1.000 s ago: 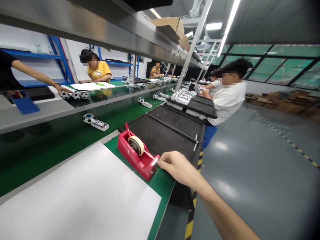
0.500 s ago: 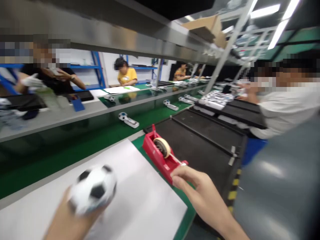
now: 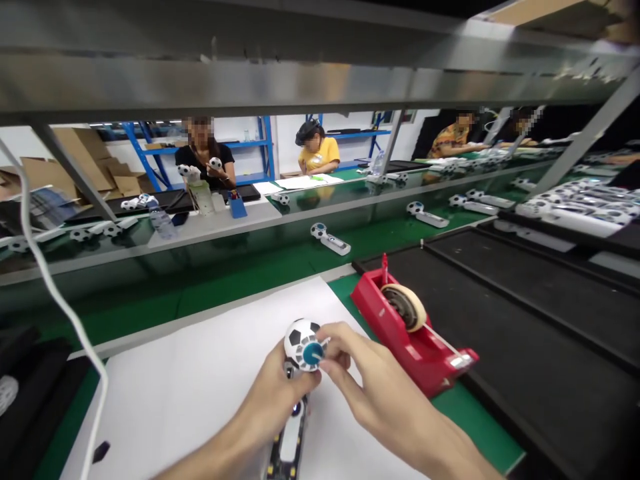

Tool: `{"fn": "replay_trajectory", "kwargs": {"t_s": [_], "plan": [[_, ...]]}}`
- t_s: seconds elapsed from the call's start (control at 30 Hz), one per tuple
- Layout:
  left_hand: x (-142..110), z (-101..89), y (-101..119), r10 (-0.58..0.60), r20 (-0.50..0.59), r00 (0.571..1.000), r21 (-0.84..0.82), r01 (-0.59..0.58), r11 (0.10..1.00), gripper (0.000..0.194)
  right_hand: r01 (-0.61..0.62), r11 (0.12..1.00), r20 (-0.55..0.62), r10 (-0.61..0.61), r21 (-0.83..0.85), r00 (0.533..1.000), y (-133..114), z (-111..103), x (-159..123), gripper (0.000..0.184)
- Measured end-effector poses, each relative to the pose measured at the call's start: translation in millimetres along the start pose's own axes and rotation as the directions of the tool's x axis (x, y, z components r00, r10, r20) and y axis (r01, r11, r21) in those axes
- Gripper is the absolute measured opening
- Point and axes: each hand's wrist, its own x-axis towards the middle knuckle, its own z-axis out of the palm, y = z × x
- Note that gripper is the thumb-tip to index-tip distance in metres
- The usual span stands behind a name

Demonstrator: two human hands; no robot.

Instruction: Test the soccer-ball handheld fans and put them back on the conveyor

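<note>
The right hand [image 3: 377,383] has left the red tape dispenser [image 3: 410,347], right of centre, for the soccer ball [image 3: 301,330] at lower centre — both hands now work there. The left hand [image 3: 273,390] clasps it; the right seemingly pinches a pale strip [image 3: 317,357] at its blue face [image 3: 311,349].

White cable [image 3: 75,320]: hung left of the left hand [image 3: 280,383]. Black tray [image 3: 550,353]: lay right of the right hand [image 3: 385,383]. Clear bottle [image 3: 163,222], blue holder [image 3: 238,207], yellow-shirted person [image 3: 324,155]: were beyond both hands.
</note>
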Motion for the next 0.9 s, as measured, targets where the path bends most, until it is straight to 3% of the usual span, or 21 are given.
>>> {"fn": "replay_trajectory", "kwargs": {"t_s": [0.37, 0.6, 0.73, 0.83, 0.9], "plan": [[2, 0.2, -7, 0.034, -0.045, 0.998, 0.035, -0.033, 0.999, 0.039, -0.057, 0.994, 0.019, 0.059, -0.090, 0.998, -3, 4, 11, 0.017], [3, 2.4, -10, 0.070, -0.139, 0.988, 0.061, -0.062, 0.996, 0.040, -0.211, 0.976, -0.027, 0.210, -0.054, 0.977, -4, 2, 18, 0.039], [-1, 2.6, 1, 0.044, -0.147, 0.988, -0.024, -0.048, 0.999, 0.043, -0.113, 0.973, -0.027, 0.121, 0.202, 0.992, 6, 2, 15, 0.045], [-4, 1.2, 11, -0.077, -0.156, 0.985, -0.097, 0.063, 0.993, 0.041, -0.143, 0.874, 0.070, 0.125, 0.464, 0.990, 19, 12, 10, 0.066], [-3, 1.2, 17, -0.071, -0.195, 0.978, -0.089, 0.054, 0.995, 0.039, -0.178, 0.772, 0.175, 0.089, 0.610, 0.981, 24, 24, 8, 0.081]]}}
